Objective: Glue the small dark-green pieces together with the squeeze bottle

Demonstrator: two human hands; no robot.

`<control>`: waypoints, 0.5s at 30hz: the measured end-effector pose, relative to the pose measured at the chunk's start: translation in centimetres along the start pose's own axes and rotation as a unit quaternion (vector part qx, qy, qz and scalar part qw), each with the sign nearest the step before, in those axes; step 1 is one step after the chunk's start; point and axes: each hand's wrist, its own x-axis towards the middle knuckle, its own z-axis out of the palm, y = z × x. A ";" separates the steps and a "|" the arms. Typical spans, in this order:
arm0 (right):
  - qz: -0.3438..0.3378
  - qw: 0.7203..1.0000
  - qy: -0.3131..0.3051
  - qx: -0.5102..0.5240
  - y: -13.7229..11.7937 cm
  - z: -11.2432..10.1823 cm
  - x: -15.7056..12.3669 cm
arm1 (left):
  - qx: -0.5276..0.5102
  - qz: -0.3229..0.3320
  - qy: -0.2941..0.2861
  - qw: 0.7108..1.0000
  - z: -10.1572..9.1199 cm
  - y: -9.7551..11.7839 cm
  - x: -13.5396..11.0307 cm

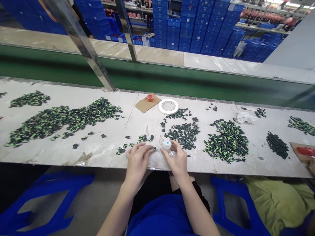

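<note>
My left hand is at the front of the table, its fingertips pinched on a small black-and-green part. Just to the right, my right hand grips a small white round-ended bottle with a blue spot at its end; its exact kind is unclear. Several similar black-and-green parts lie left of my left hand. Beyond my right hand spreads a pile of small dark parts. A clear plastic sheet seems to lie on the table between my hands.
Larger heaps of black-and-green parts lie to the left and right. A white tape roll and a red cup on cardboard sit at the back. A metal post rises behind. Another person sits at right.
</note>
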 end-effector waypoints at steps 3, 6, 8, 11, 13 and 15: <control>-0.041 0.997 -0.007 -0.057 0.3 -0.3 -0.1 | -0.037 -0.013 0.041 0.998 -1.0 -0.3 -0.2; -0.052 0.988 0.044 -0.141 0.2 -2.7 -0.8 | -0.083 -0.030 0.070 0.994 -1.4 0.2 -0.8; -0.025 0.970 0.106 -0.217 0.4 -4.7 -1.5 | -0.121 -0.039 0.084 0.988 -1.5 0.9 -1.4; 0.023 0.953 0.125 -0.275 1.1 -6.8 -2.4 | -0.166 -0.033 0.097 0.981 -1.5 2.0 -2.2; 0.040 0.955 0.111 -0.273 1.6 -7.2 -2.8 | -0.188 -0.015 0.098 0.977 -1.4 2.8 -2.5; 0.049 0.960 0.106 -0.253 1.8 -7.2 -2.9 | -0.211 0.005 0.088 0.973 -1.2 3.6 -2.8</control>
